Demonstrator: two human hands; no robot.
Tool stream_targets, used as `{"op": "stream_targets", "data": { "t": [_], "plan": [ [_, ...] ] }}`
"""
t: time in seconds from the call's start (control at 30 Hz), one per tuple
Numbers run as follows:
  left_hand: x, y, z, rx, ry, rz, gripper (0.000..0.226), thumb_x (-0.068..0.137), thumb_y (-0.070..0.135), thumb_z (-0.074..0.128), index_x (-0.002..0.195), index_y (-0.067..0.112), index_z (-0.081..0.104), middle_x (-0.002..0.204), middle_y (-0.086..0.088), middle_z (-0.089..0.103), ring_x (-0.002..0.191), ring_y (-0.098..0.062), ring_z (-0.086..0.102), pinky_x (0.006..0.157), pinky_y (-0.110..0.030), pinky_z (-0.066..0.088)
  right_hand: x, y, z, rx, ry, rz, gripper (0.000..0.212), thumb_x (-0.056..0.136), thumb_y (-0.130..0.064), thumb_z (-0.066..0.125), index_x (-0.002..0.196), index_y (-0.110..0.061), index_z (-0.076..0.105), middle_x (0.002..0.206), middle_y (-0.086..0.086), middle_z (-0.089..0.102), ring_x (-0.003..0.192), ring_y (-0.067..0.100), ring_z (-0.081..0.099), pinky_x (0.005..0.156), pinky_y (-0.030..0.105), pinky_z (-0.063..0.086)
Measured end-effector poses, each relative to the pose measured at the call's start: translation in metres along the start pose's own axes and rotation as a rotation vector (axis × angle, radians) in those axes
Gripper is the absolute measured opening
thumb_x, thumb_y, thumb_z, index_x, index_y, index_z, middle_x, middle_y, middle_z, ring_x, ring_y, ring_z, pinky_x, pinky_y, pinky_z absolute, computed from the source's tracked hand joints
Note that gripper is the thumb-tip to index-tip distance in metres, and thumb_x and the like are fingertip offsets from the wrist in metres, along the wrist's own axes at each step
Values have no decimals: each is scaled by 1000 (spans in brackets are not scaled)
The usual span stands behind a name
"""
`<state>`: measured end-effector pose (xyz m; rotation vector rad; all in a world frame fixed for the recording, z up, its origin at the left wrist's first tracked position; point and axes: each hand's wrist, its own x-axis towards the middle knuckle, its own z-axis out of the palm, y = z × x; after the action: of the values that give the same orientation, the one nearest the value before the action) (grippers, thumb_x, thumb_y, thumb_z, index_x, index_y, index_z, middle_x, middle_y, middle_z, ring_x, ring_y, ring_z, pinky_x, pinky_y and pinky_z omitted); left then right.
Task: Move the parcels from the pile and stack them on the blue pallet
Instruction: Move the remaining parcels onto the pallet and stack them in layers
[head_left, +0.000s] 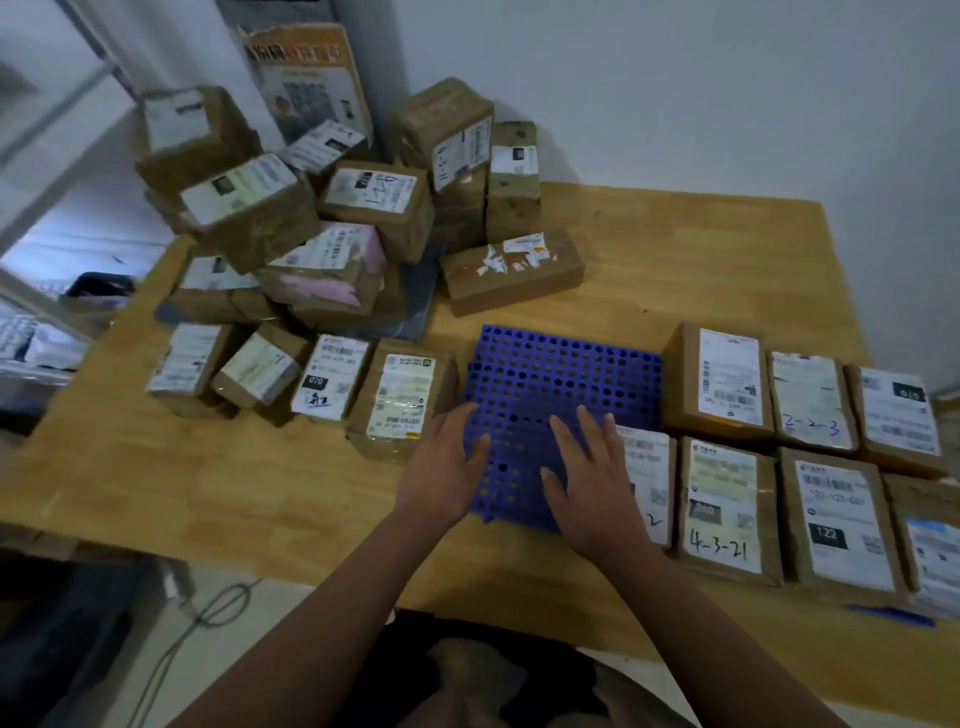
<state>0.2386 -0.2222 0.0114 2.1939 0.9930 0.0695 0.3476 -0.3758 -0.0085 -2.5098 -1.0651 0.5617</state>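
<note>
Parcels in brown wrap form the pile, heaped on the desk far beyond and to the left of the left fingers. One box in it bears handwriting that seems to read "1-2-6". Nearer, a row of parcels stands left of those fingers. Among them is a parcel with a black tag reading "070", and the yellow-labelled parcel lies just beside the fingertips.

The left hand lies flat, fingers straight and slightly spread, over the left edge of the blue pallet, gripping nothing. The pallet is a perforated grid lying flat on the desk, bare beyond both hands. Further off, past the pallet's far edge, sits a long box with a torn label.

The right hand is likewise flat on the pallet's near right part, its fingers extended and apart, holding nothing.

Right of these fingers, labelled parcels lie packed side by side in two rows. One is marked "4-3-21" by hand. Its neighbour carries a black "122" tag. Behind them, another shows blue writing, "2-2-3".
</note>
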Motion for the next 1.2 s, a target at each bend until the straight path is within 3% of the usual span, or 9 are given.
{"op": "stream_targets", "data": {
  "t": [0.2, 0.43, 0.63, 0.77, 0.97, 1.1, 1.2],
  "plan": [
    [9, -50, -43, -54, 55, -62, 42, 98, 33, 48, 140, 28, 42, 142, 3, 45, 109, -17, 57, 87, -37, 49, 27, -50, 19, 36, -58, -1, 61, 102, -41, 40, 155, -30, 11, 163, -3, -12, 147, 26, -22, 121, 49, 10],
    [29, -110, -84, -73, 102, -77, 38, 94, 23, 55, 132, 24, 51, 126, -1, 54, 108, -20, 56, 86, -37, 51, 58, -112, 36, 34, -139, -21, 63, 102, -37, 43, 155, -29, 11, 162, -4, -16, 148, 21, -20, 122, 44, 14],
    [49, -151, -110, -41, 156, -101, 45, 91, 21, 57, 136, 22, 49, 139, -5, 48, 123, -24, 49, 97, -39, 48, 78, -161, 53, 100, -165, -28, 64, 100, -28, 47, 155, -27, 14, 163, 0, -8, 151, 23, -4, 120, 43, 22],
    [57, -163, -118, -11, 142, -53, 45, 91, 20, 57, 135, 20, 49, 139, -2, 45, 124, -20, 46, 98, -36, 46, 98, -190, 68, 48, -142, 2, 64, 99, -27, 48, 155, -26, 16, 163, 3, -13, 149, 24, -15, 121, 42, 14],
    [78, -195, -141, -16, 181, -16, 45, 87, 16, 60, 131, 15, 52, 140, -6, 46, 130, -24, 41, 102, -44, 44, 128, -225, 87, -41, -195, -29, 71, 98, -35, 51, 155, -22, 10, 163, 7, -11, 149, 29, -13, 120, 48, 17],
    [92, -208, -155, -23, 121, -70, 50, 90, 20, 58, 138, 16, 45, 143, -4, 42, 128, -24, 44, 97, -42, 48, 143, -239, 93, -40, -207, -20, 73, 97, -33, 53, 155, -21, 11, 163, 10, -5, 149, 31, -10, 119, 52, 19],
    [98, -211, -160, -36, 94, -75, 50, 91, 19, 57, 139, 18, 45, 141, -3, 44, 123, -23, 48, 92, -39, 50, 153, -248, 94, -13, -209, -11, 72, 96, -32, 54, 154, -19, 13, 162, 10, -2, 149, 29, -4, 120, 48, 19]
  ]
}}
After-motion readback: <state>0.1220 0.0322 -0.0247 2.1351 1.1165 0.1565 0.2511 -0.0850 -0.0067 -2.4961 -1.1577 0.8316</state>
